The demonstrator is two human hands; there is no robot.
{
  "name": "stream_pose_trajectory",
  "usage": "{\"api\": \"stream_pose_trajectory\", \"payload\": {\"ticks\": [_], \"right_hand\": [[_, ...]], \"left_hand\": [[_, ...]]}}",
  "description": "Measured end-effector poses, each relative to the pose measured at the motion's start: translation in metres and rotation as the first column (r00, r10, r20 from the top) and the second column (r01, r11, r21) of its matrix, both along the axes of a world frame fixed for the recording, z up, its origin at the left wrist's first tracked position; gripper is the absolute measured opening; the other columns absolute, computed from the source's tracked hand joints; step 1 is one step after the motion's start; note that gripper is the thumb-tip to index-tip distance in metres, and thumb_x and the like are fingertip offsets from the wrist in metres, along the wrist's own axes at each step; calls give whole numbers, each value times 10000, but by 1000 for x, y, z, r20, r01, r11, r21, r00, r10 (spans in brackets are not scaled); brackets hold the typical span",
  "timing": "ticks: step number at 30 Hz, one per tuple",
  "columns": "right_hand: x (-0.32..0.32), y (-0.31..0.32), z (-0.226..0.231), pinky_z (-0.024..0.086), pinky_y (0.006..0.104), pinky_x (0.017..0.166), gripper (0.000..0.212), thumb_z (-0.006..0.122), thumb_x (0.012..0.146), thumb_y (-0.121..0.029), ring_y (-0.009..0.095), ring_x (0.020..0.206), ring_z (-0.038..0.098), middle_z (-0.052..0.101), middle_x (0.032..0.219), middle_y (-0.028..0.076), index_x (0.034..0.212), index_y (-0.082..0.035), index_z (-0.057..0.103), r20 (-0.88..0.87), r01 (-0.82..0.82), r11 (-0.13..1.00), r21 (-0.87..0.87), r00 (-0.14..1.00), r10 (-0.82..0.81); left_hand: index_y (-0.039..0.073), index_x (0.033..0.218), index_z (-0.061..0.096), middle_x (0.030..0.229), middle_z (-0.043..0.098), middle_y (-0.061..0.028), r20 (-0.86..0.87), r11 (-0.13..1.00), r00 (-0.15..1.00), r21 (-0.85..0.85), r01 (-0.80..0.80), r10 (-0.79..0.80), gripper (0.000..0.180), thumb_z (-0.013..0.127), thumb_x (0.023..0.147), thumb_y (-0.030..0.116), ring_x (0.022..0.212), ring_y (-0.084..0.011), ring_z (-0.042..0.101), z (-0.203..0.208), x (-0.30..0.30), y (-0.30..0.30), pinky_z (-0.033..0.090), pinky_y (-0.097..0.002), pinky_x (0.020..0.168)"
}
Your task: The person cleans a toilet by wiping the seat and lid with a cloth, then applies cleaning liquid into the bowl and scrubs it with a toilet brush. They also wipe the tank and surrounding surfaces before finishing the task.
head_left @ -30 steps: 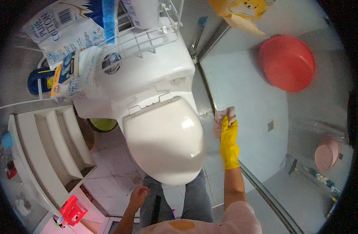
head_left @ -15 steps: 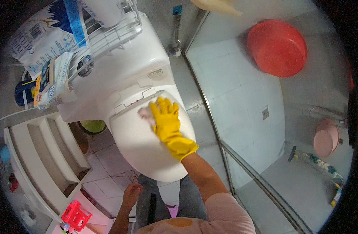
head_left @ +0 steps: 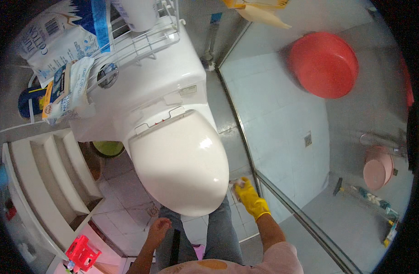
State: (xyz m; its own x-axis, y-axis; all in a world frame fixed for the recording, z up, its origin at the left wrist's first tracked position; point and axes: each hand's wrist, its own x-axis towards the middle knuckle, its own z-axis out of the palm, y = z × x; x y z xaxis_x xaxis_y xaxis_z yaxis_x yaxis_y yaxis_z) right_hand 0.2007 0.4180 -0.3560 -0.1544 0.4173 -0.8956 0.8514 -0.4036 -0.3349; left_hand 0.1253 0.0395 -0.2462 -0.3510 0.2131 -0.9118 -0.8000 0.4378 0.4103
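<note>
My right hand [head_left: 251, 199], in a yellow rubber glove, is beside the right edge of the white toilet lid [head_left: 177, 160]. Its fingers are closed on a pale cloth [head_left: 236, 184], which is partly hidden and slightly smeared. The lid is down, with a shine on its smooth top. My left hand [head_left: 161, 227] is bare and hangs near my left thigh, fingers curled in with nothing seen in them. Behind the lid stands the white tank [head_left: 177, 59], with a round button on its left part.
A white wire rack [head_left: 145, 48] with packets sits over the tank. White shelves [head_left: 58, 169] and a pink-red plastic basket [head_left: 83, 252] stand left. To the right runs a metal-framed glass partition [head_left: 291, 208]; beyond it are a red basin [head_left: 326, 66] and a pink basin [head_left: 378, 169].
My gloved right hand has left the lid's top and moved right and nearer to me with the cloth, past the lid's edge. My left hand has stayed near my thigh.
</note>
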Motion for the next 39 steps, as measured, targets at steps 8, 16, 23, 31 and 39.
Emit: {"api": "stream_pose_trajectory", "payload": {"ticks": [8, 16, 23, 31, 39], "right_hand": [[-145, 22, 61, 452, 336, 866, 595, 655, 847, -280, 243, 1058, 533, 540, 1129, 138, 1310, -59, 354, -418, -116, 930, 348, 869, 264], [-296, -74, 77, 441, 404, 897, 586, 656, 769, -192, 395, 1058, 516, 476, 1234, 236, 1305, -142, 425, -161, -293, 264, 919, 332, 929], [-338, -144, 45, 483, 451, 713, 316, 591, 752, -212, 352, 934, 567, 558, 1092, 183, 1060, -148, 560, -8, -495, 118, 861, 218, 976], [-384, -150, 8, 485, 417, 736, 354, 555, 810, -451, 306, 876, 642, 675, 949, 128, 879, -137, 706, 146, -824, 118, 554, 236, 961], [-376, -134, 33, 470, 420, 794, 317, 572, 798, -436, 308, 936, 619, 661, 987, 123, 910, -166, 693, 146, -796, 243, 553, 381, 913]], "left_hand": [[27, 1052, 557, 996, 616, -81, -46, 977, 982, 111, -180, 186, 163, 531, 917, 114, 946, -184, 583, -21, 4, -26, 457, -334, 867], [24, 1066, 555, 1016, 622, -92, -23, 990, 991, 58, -129, 131, 176, 536, 912, 106, 914, -185, 597, -20, 3, -23, 478, -327, 805], [17, 1082, 552, 1020, 619, -106, -45, 987, 987, 58, -152, 154, 200, 544, 909, 117, 938, -202, 598, 3, -17, -28, 481, -348, 859], [7, 1092, 539, 1026, 611, -119, -38, 992, 991, 9, -129, 130, 207, 540, 910, 106, 947, -209, 591, 14, -39, -34, 466, -370, 893], [4, 1099, 530, 1037, 602, -111, -22, 975, 975, 3, -220, 220, 214, 537, 909, 103, 923, -214, 595, 13, -24, -84, 466, -355, 868]]}}
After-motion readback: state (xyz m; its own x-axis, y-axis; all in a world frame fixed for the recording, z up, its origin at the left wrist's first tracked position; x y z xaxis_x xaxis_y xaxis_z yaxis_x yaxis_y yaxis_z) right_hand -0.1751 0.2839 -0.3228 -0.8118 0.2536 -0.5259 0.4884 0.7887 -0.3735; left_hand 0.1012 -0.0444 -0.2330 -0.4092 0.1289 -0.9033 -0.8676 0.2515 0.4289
